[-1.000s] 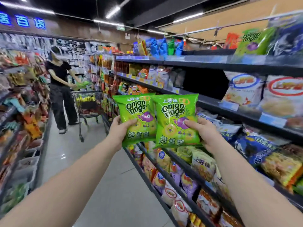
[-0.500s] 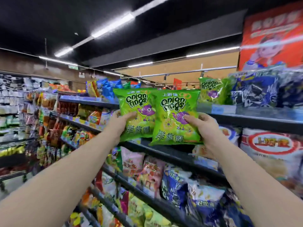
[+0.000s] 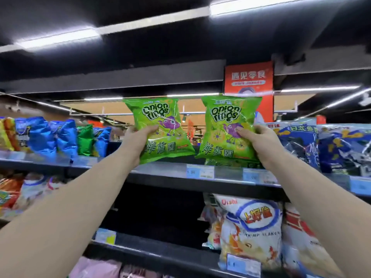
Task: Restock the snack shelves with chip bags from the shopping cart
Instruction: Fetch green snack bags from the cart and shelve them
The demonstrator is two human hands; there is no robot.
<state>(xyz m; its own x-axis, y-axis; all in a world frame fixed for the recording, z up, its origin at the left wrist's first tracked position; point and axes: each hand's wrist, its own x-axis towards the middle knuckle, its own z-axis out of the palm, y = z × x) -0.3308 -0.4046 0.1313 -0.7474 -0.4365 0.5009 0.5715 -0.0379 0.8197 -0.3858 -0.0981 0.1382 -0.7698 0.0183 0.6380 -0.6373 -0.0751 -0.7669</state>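
Observation:
Two green onion-rings bags are held up at the top shelf (image 3: 160,173). My left hand (image 3: 138,139) grips the left green bag (image 3: 158,125) by its lower left side. My right hand (image 3: 259,141) grips the right green bag (image 3: 226,121) at its lower right, thumb on the front. Both bags hover just above the shelf's front edge, over a gap between the blue bags on either side. Another green bag (image 3: 230,162) lies on the shelf under the right one. The shopping cart is out of view.
Blue and green bags (image 3: 60,137) stand on the top shelf to the left, dark blue bags (image 3: 321,145) to the right. White shrimp-flakes bags (image 3: 253,229) fill the shelf below at right. Price tags (image 3: 200,171) line the shelf edge. A red sign (image 3: 249,79) hangs behind.
Both hands have lifted the two green bags from chest height up to the top shelf and moved them apart. The view has tilted upward and turned to face the shelves.

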